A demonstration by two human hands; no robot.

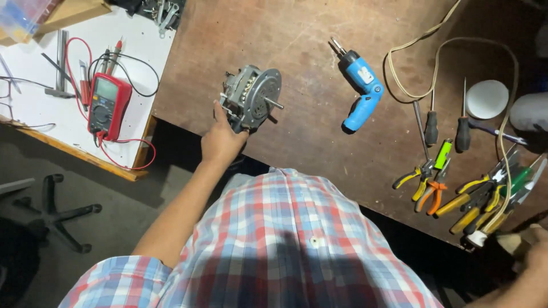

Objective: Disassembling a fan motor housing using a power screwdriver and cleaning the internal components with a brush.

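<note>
My left hand [221, 140] grips the near edge of a small grey electric motor [251, 100] with a round face plate and a short shaft. The motor rests on the brown wooden bench [308, 137] near its front edge. A blue cordless screwdriver [359, 91] lies to the motor's right, apart from it. My right hand [535, 258] shows only partly at the bottom right corner, next to a pale block [512, 242] and the end of a beige cable [411, 40]. Whether that hand holds anything is hidden.
A red multimeter [108, 105] with red and black leads lies on a white table [40, 108] to the left. Several pliers [429, 185] and two screwdrivers [431, 122] lie at the bench's right, beside a white round lid [486, 98]. A chair base [54, 212] stands on the floor.
</note>
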